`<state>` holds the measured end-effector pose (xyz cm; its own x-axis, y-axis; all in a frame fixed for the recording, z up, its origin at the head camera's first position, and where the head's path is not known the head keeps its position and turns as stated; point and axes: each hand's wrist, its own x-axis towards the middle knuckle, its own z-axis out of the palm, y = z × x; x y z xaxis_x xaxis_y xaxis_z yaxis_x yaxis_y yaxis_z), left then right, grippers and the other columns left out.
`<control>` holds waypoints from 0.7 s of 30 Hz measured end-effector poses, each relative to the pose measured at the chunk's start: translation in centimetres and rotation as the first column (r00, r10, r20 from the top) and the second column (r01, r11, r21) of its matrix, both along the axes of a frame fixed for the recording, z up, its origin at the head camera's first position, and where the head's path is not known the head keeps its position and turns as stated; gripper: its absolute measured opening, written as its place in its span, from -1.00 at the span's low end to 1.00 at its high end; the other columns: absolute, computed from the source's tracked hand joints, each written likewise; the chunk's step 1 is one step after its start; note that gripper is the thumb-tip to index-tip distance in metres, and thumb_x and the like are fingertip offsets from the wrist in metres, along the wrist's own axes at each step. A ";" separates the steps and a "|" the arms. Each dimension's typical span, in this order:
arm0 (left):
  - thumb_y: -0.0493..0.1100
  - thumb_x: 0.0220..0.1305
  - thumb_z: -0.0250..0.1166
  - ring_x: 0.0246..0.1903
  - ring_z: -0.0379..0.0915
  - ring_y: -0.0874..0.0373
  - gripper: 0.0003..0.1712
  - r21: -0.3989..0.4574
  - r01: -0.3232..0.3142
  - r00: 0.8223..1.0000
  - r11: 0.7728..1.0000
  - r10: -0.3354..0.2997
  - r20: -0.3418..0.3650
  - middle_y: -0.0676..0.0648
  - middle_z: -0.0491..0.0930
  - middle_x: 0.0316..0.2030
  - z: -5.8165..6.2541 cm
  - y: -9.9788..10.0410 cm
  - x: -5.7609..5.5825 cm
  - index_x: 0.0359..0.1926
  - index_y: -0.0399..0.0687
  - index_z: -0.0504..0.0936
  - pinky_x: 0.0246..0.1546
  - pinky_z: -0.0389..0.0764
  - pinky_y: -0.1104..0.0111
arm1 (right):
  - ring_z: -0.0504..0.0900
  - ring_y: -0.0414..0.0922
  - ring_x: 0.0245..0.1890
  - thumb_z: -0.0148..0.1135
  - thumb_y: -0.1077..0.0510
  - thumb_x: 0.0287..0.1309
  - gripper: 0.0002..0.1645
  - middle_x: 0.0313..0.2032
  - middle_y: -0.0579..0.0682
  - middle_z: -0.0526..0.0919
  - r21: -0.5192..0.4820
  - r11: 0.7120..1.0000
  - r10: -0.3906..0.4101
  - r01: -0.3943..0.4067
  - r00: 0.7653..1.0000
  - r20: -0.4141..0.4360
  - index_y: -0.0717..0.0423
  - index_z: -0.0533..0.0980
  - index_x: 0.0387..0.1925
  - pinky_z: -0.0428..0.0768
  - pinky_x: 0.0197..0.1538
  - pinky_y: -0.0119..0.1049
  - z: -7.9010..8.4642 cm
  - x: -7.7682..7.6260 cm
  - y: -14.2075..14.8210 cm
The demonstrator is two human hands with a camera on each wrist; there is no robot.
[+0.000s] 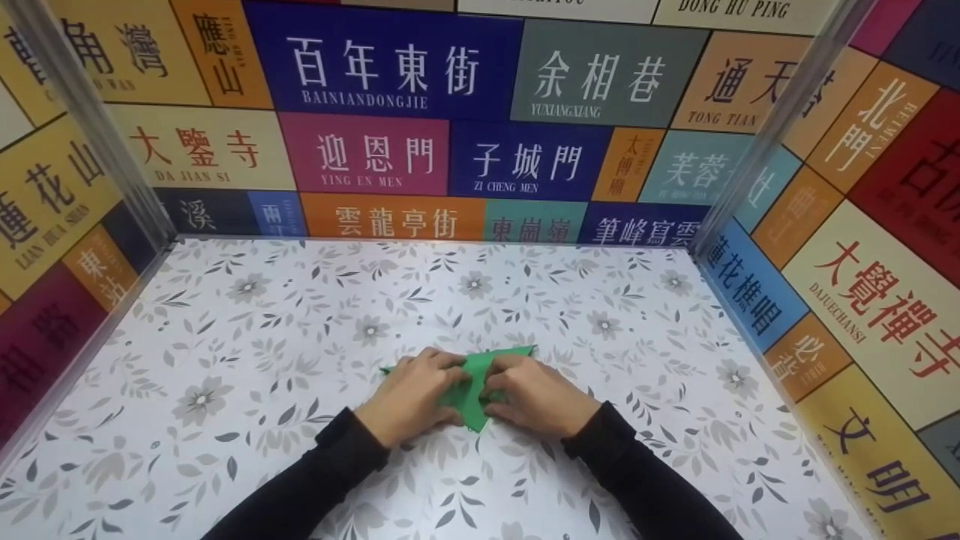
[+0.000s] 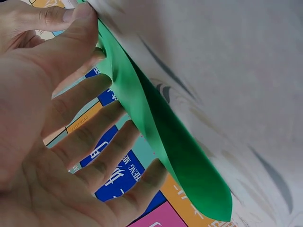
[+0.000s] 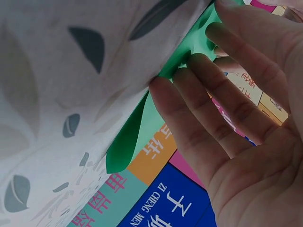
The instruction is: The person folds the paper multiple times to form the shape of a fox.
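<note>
A folded sheet of green paper (image 1: pixel 474 386) lies on the patterned table, roughly a triangle with one corner toward me. My left hand (image 1: pixel 420 394) rests over its left part, fingertips along the paper; in the left wrist view the fingers (image 2: pixel 90 137) are spread and the green paper (image 2: pixel 147 127) shows a loose, gaping fold at its far end. My right hand (image 1: pixel 534 396) covers the right part, thumb near the close corner. In the right wrist view its slightly bent fingers (image 3: pixel 208 99) press on the green paper (image 3: pixel 125 153), whose outer end lifts off the table.
White cloth with grey leaves and flowers covers the table (image 1: pixel 300 315). Upright panels (image 1: pixel 375 67) with coloured name blocks stand behind and at both sides, joined by clear corner strips (image 1: pixel 772 120). Black sleeves (image 1: pixel 300 480) cover both forearms.
</note>
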<state>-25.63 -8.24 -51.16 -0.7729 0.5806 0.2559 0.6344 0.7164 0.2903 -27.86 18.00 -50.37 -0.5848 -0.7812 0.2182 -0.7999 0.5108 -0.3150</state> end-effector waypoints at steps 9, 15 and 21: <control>0.06 0.12 0.84 0.33 0.69 -0.21 -0.29 0.004 0.000 1.000 1.000 0.000 -0.002 -0.20 0.77 0.42 0.0 0.0 0.0 0.26 -0.08 0.87 0.25 0.81 -0.17 | 0.82 -0.06 0.06 0.73 0.15 0.32 -0.80 0.00 0.04 0.82 0.018 1.000 -0.012 0.012 1.000 -0.003 0.11 0.89 -0.09 0.87 0.21 -0.16 0.0 0.1 -0.1; 0.04 0.13 0.84 0.29 0.71 -0.21 -0.30 0.016 0.016 1.000 1.000 -0.015 -0.021 -0.24 0.78 0.38 0.0 0.0 -0.1 0.24 -0.12 0.87 0.22 0.85 -0.12 | 0.80 -0.07 0.01 0.74 0.15 0.30 -0.83 -0.05 0.02 0.82 0.025 0.999 -0.020 0.020 1.000 -0.007 0.10 0.89 -0.14 0.87 0.16 -0.19 0.1 0.2 -0.3; 0.00 0.12 0.85 0.27 0.73 -0.23 -0.31 0.025 0.020 1.000 0.999 -0.019 -0.023 -0.25 0.78 0.37 -0.1 -0.1 -0.1 0.22 -0.15 0.88 0.22 0.86 -0.09 | 0.78 -0.11 -0.01 0.75 0.13 0.31 -0.83 -0.07 0.00 0.81 0.029 0.999 -0.023 0.023 1.000 -0.010 0.09 0.90 -0.14 0.87 0.12 -0.22 0.0 0.2 -0.4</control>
